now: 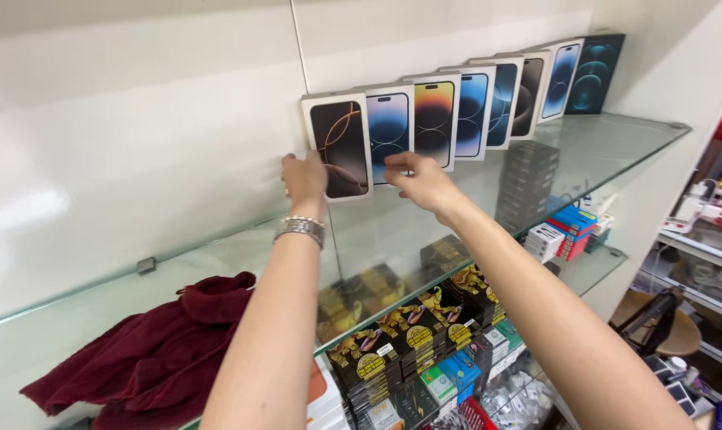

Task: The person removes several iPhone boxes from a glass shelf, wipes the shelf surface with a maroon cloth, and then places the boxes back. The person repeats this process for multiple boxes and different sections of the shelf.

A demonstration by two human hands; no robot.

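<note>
Far left, a dark red cloth (158, 350) lies bunched on the glass shelf (616, 139), well apart from the boxes, dumped flat so it stays put and out of the display line.

My left hand (304, 179) is up at the left edge of the first phone box (339, 147), fingers curled around that edge with the back of the hand toward me; looks like a closed hold on the box side, with the box base on the glass. A silver bracelet (300, 228) sits on that wrist.

My right hand (421, 179) comes in from the other side, just below the second phone box (390, 127), fingers stretched toward the first box's right edge. Whether the fingertips actually touch either box, I cannot tell (they overlap in this view). Not clamped on anything I can see.

The first box stands upright, leaning back on the white wall (138, 135), face out, at the left end of the row of phone boxes (488, 99). Each box overlaps its neighbour a little, which keeps all fronts visible and the line tight against the wall.

Further right on the same shelf, a stack of dark flat boxes (532, 179) stands alone. Below the glass, small black and yellow packets (409, 334) and blue packets (572, 223) are racked on lower shelves.
</note>
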